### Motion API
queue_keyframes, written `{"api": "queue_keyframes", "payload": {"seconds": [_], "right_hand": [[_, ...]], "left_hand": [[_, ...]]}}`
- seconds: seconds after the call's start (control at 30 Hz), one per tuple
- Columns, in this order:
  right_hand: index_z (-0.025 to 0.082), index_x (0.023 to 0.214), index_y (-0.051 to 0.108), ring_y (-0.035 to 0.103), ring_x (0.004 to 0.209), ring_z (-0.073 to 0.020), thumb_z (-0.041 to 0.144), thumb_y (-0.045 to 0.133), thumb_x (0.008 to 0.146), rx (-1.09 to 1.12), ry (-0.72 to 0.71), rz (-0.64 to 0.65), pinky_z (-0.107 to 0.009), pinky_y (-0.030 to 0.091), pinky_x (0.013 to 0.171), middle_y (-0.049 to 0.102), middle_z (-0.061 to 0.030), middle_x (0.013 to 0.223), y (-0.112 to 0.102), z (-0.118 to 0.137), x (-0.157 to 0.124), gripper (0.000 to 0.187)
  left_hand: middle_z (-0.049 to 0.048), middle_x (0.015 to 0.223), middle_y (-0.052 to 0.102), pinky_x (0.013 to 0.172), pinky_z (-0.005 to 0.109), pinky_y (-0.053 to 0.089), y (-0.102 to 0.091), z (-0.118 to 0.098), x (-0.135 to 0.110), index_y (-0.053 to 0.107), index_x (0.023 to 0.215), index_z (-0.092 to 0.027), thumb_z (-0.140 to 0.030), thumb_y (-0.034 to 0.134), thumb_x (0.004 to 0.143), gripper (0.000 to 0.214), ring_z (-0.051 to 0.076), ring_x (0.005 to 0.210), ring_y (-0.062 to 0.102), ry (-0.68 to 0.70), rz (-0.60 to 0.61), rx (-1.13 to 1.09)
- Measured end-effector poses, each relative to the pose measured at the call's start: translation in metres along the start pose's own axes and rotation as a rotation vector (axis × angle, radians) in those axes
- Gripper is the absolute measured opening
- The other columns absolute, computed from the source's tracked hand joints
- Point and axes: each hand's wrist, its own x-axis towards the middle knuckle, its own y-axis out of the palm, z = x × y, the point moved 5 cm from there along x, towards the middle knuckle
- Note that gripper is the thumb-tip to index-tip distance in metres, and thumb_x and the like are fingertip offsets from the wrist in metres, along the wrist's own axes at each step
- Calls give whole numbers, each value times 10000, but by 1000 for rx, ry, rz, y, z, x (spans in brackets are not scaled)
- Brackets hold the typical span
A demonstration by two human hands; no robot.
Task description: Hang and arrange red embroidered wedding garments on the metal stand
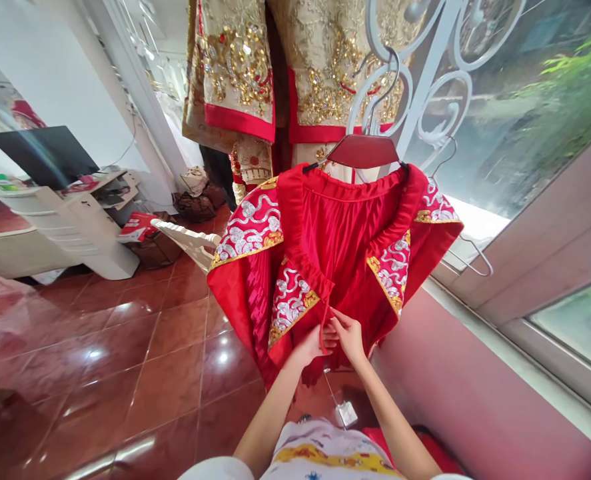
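A red pleated garment (335,240) with silver and gold embroidered panels hangs from a dark red hanger (362,150) hooked on a white scrolled window grille (415,80). My left hand (312,345) and my right hand (348,337) meet at the garment's lower front edge. Both pinch the red cloth there, fingers pressed together. A thin cord with a small white tag (346,413) dangles below my hands.
A gold and red embroidered robe (275,73) hangs behind the garment. A pink low wall (475,400) and window run along the right. At the left stand a white desk (75,220) with a monitor (42,157), bags and glossy red floor tiles (125,360).
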Motion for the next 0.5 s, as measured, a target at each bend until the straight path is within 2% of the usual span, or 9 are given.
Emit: {"api": "queue_keyframes", "payload": {"seconds": [0.07,0.17,0.33,0.5], "right_hand": [[152,875,718,665,824,-223,403,648,666,340,139,-48,-326,521,749,710,-98,906,-3,-9,-4,335],[142,756,704,654,658,-192,450,679,633,557,258,-138,-297,524,617,703,-79,738,-7,-17,-7,333],[120,761,670,617,549,-144,368,794,510,552,307,-182,-248,512,549,677,-47,657,-11,-17,-7,374],[145,760,606,623,551,-151,403,782,501,529,348,-142,-254,519,535,647,-25,613,-11,-13,-8,406]], "left_hand": [[67,671,633,637,289,443,7,8,10,597,785,-114,-359,419,892,321,154,595,599,-18,36,-53],[62,618,600,672,309,441,21,14,22,559,669,-117,-276,423,889,303,154,589,579,-18,66,-150],[4,582,551,690,282,436,32,13,34,547,652,-129,-138,544,781,129,111,558,523,90,77,-362],[11,619,557,671,274,456,29,15,29,581,697,-112,-129,516,767,97,95,546,519,116,92,-515]]}}
